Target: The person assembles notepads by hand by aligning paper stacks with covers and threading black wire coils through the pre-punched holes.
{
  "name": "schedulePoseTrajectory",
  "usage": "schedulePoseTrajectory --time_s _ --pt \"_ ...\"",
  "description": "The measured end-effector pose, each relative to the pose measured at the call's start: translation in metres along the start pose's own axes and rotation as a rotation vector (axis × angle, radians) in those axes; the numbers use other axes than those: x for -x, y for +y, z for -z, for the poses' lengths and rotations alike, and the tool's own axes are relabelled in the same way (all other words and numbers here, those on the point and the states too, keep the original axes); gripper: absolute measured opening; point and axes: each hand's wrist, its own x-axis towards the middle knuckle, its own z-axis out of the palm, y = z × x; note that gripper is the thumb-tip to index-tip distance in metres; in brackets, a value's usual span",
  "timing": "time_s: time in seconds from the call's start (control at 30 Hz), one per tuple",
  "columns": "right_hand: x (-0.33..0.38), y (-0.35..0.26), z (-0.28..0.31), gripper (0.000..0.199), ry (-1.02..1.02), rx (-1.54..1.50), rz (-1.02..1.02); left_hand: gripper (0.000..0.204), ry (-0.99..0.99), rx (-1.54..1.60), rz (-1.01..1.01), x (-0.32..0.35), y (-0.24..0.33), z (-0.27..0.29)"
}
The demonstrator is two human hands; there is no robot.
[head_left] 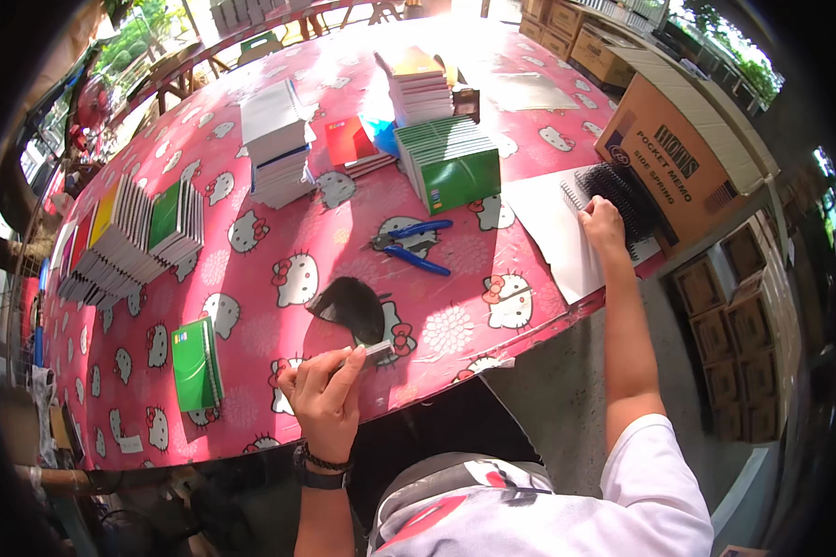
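Note:
My left hand (pixel 323 390) is closed at the table's near edge, its fingers pinching a small pale pad (pixel 379 352) seen almost edge-on. Just beyond it lies a dark, curved black piece (pixel 351 306) whose kind I cannot make out. Off to the right, my right hand (pixel 601 223) reaches to a pile of black spiral binding coils (pixel 625 202) on a white sheet (pixel 557 227). Its fingers are pinched together at the coils' left side; whether one coil is in them is hidden. Blue-handled pliers (pixel 416 246) rest on the table between the hands.
Green notebooks (pixel 450 167) stand stacked mid-table, with white pads (pixel 279 144) and a red notebook (pixel 348 141) nearby. More notebooks (pixel 125 237) line the left; a small green stack (pixel 197 367) lies nearer. A cardboard box (pixel 678 158) borders the coils. The pink patterned tablecloth (pixel 446 330) covers the table.

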Motion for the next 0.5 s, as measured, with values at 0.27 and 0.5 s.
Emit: schedulePoseTrajectory --time_s 0.27,0.5 --pt "0.153 -0.154 0.025 0.046 -0.802 -0.877 0.414 0.026 -0.037 -0.021 0.129 -0.001 -0.009 0.014" --pt "0.196 -0.187 -0.001 0.02 -0.708 -0.986 0.895 0.023 -0.073 0.033 0.144 -0.007 -0.004 0.014"
